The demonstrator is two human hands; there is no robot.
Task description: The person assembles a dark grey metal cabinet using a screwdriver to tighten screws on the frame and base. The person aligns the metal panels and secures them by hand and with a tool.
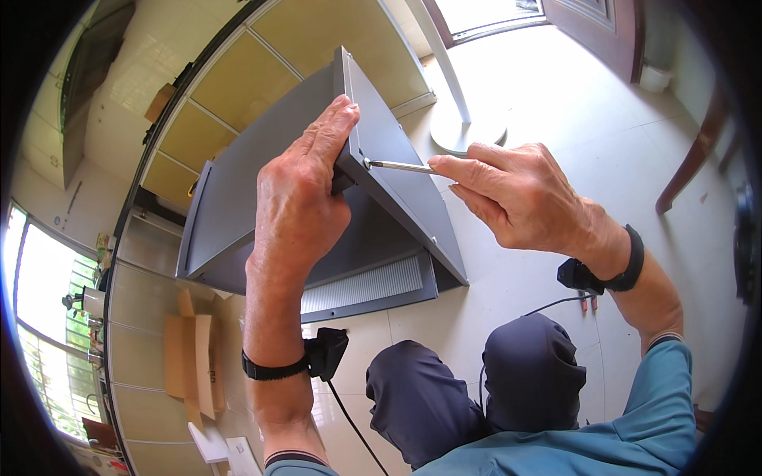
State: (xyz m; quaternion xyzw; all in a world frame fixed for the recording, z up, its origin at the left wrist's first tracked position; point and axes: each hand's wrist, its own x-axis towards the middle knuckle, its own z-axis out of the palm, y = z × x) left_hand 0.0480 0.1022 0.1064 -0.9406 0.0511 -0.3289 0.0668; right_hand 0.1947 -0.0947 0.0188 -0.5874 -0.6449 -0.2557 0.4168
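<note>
My left forearm (276, 309) rises almost straight from the lower edge, its strap (274, 370) fastened above the wrist. The left hand (305, 174) lies back toward me, fingers together and extended, fingertips on the upper edge of the panel (379, 111). The thumb is largely hidden; I cannot tell whether it closes the grip.

My right forearm (652, 305) comes in bent from the right, also strapped, with the wrist raised and the back of the hand upward. The right hand (520, 194) is closed around the screwdriver (402, 166), its handle concealed by my fingers. The shaft points left, nearly level, its tip at the screw (367, 163) on the panel's edge, just below my left fingers.

The grey unit (274, 131), bearing this panel, sits on the tiled floor (548, 111) beyond my knees (421, 397).
</note>
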